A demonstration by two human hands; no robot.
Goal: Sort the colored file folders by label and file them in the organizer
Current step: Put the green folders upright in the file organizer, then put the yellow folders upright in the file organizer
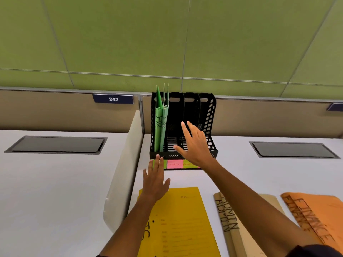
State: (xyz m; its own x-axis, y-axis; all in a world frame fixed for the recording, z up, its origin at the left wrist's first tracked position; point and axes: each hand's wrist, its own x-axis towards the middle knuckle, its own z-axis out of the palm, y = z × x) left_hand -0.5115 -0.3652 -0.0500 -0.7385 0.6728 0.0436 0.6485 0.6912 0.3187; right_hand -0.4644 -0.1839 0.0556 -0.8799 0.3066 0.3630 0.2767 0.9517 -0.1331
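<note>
A black slotted organizer (210, 115) stands at the back of the white desk. Two green folders (161, 125) stand upright in its leftmost slot; the other slots are empty. Coloured sticky labels (174, 164) run along its front edge. My right hand (194, 143) hovers open in front of the middle slots, holding nothing. My left hand (155, 179) is open too, its fingertips at the organizer's front left corner. On the desk near me lie a yellow folder (183, 223), tan folders marked ADMIN (239, 230) and orange folders marked FINANCE (319, 214).
A translucent divider panel (123, 169) rises at the left of the desk. Two dark recessed cable hatches (57, 144) (293, 149) sit left and right. A green partition wall (167, 39) with a "247" sign (113, 99) backs the desk.
</note>
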